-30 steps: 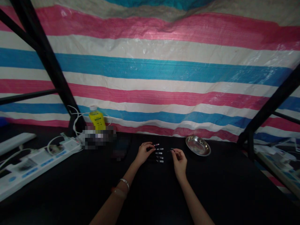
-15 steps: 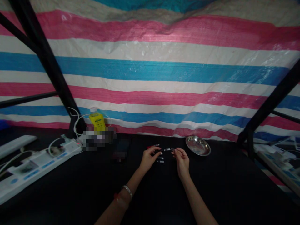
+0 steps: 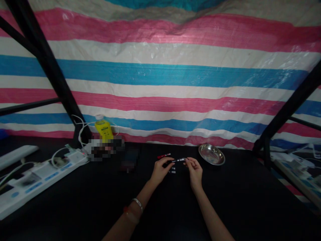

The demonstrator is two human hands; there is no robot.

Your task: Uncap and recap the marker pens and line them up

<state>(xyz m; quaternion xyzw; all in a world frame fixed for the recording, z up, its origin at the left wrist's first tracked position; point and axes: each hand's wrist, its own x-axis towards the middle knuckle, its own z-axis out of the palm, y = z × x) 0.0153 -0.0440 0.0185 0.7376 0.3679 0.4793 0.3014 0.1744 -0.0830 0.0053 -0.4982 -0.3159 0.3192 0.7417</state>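
Note:
A slim pen (image 3: 180,160) with a silvery, printed-looking section is stretched level between my two hands. My left hand (image 3: 160,169) is closed, its thumb and forefinger pinching the thin left end. At the other end my right hand (image 3: 194,171) is also closed, pinching the pen with its fingertips. Just behind my left hand lies a red pen (image 3: 164,156) with a silvery tip. In front of the held pen, close to my left fingers, two small silvery-ended dark pieces (image 3: 172,172) lie on the black table (image 3: 173,207); their dark parts are hard to make out.
A round metal dish (image 3: 212,155) stands right of my right hand. To the left are a yellow bottle (image 3: 104,130), a blurred-out patch of items and a white power strip (image 3: 50,177) with cables. Black frame bars and a striped sheet (image 3: 160,77) enclose the table.
My left hand has shifted slightly right and down, uncovering more of the red pen. A thin, light length of the held pen now shows at my left fingertips. My right hand has barely moved.

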